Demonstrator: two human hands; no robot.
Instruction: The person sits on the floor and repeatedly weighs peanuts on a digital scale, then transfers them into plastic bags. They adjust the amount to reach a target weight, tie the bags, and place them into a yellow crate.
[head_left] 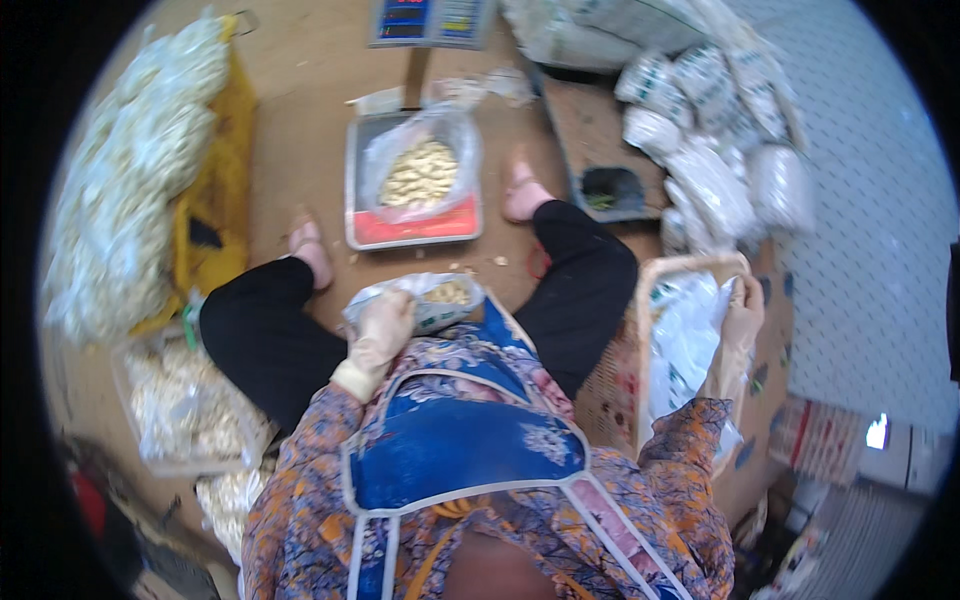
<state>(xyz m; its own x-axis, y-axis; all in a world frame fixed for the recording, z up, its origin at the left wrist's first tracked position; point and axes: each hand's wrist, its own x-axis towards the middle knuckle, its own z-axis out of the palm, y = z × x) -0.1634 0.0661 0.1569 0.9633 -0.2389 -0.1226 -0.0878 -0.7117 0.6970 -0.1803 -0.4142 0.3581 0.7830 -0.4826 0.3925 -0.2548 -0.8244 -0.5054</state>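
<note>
My left hand (382,335), in a pale glove, is closed on the near left side of a clear plastic bag (432,318) in my lap. Small pale, clove-like pieces (449,292) show at the bag's right end. Out to the right, my gloved right hand (738,318) is closed over the far right rim of a pale plastic basket (650,272); its fingertips are blurred. White plastic bags (680,340) lie inside this basket. Between my feet stands a scale (415,234), bearing an open clear bag (384,160) of the same pale pieces (420,175).
A yellow crate (215,225) at the left holds bulging bags (140,190) of pale goods. Below it sits a clear tub (180,420) with more. Filled, tied bags (710,180) are heaped at the right, beside a dark tray (605,135). The scale's display (430,22) stands at the far edge.
</note>
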